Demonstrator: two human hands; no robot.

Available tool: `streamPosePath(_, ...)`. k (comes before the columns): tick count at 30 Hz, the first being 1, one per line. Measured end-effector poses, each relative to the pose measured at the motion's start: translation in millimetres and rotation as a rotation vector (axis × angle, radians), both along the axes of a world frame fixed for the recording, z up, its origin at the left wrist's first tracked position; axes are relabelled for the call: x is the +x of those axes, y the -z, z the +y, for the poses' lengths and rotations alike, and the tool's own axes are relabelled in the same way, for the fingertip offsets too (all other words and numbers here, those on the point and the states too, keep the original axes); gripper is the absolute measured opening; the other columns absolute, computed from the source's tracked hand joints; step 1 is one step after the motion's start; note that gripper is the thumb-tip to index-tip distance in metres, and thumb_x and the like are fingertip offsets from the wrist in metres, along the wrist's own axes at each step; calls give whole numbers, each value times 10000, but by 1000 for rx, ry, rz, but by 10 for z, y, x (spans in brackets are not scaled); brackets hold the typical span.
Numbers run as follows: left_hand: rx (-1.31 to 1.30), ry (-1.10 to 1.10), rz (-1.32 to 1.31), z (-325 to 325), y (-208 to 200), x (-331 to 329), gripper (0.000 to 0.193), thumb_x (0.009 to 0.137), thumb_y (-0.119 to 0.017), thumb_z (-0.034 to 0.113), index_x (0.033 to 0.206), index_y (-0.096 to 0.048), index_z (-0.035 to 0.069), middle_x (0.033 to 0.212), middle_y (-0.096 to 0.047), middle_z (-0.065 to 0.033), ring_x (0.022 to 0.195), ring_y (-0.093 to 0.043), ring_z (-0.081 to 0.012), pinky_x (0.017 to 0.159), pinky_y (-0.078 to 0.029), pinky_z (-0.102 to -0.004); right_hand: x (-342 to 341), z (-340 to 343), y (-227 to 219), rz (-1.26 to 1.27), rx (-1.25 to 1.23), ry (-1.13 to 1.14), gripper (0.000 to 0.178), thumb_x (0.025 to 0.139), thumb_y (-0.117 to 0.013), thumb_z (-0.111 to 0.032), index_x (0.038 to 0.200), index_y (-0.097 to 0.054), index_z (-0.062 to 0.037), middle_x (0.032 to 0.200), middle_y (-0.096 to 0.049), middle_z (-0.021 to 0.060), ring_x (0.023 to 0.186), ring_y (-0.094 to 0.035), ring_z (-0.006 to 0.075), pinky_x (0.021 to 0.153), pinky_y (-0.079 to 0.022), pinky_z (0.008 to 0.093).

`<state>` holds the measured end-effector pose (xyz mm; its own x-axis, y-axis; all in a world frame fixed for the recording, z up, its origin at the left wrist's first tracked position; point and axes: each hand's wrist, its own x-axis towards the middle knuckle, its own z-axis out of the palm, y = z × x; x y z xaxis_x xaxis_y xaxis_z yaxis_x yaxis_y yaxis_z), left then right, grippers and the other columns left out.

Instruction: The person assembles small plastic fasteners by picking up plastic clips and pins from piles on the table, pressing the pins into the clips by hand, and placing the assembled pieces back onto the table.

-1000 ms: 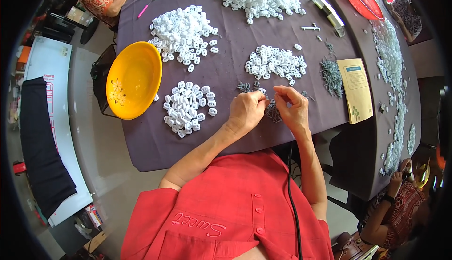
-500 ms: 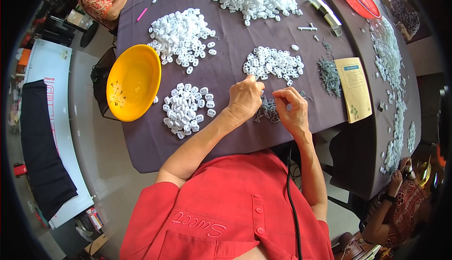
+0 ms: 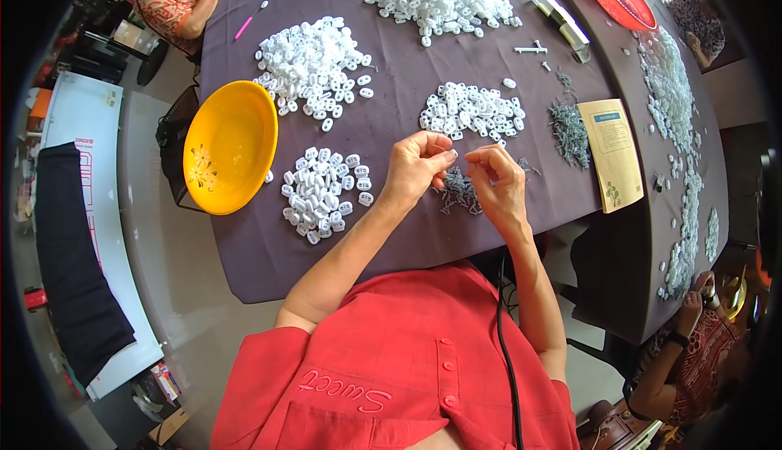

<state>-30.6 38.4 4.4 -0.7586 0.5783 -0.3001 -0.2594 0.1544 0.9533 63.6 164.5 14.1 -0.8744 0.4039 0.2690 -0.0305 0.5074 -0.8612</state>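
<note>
My left hand (image 3: pixel 418 166) is closed in a pinch, thumb and forefinger pressed together at the near edge of a pile of white oval plastic pieces with holes (image 3: pixel 472 110). Facing it, my right hand (image 3: pixel 498 188) also pinches, its fingertips a short gap from the left ones. What either pinch holds is too small to make out. Under and between the hands lies a heap of small grey-green, thin-stemmed parts (image 3: pixel 460 192). To the left of my left forearm is a loose pile of white pieces with dark markings (image 3: pixel 314 193).
Two larger white piles (image 3: pixel 309 63) (image 3: pixel 444 2) lie farther back. A yellow basin (image 3: pixel 232 149) stands at the left edge. On the right are more grey-green parts (image 3: pixel 570 135), a tan booklet (image 3: pixel 615 153) and a metallic object (image 3: pixel 562 25). Other people (image 3: pixel 175 2) sit around the tables.
My left hand has drawn back from the white pile and turned, so its thumb and forefinger now show. The right hand has shifted slightly left, closer to it.
</note>
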Motion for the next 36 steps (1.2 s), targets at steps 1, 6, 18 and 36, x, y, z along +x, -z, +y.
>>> streamPosePath(1,132,-45,-118,-11,7,37,115,823,-618,17,933,-630,-14,757,-616,-22,608,-583,-80,509,-510,-218,-23,-29,29,10,-101,3,87,785,-576,40,848,-610,-9,790,-593,64,619,-581,134,576,-471,245)
streamPosePath(6,358,-107,-355,-62,-14,110,160,839,-588,-2,995,-617,-27,829,-651,-98,716,-653,-160,615,-575,-270,-75,-131,31,-23,-263,17,94,797,-593,26,876,-623,-16,782,-612,34,658,-587,85,596,-468,220)
streamPosePath(18,310,-137,-275,-112,-102,146,77,837,-591,-2,907,-609,-28,807,-653,-111,697,-664,-184,619,-577,-279,-18,-164,51,-20,-465,63,130,792,-622,13,919,-620,-11,780,-631,15,698,-588,57,621,-471,207)
streamPosePath(36,235,-70,-145,-120,-132,148,88,849,-596,24,912,-610,-35,795,-654,-95,668,-656,-156,588,-560,-254,-16,-165,7,-4,-306,15,107,777,-619,19,879,-617,-14,753,-631,41,670,-617,96,592,-480,224)
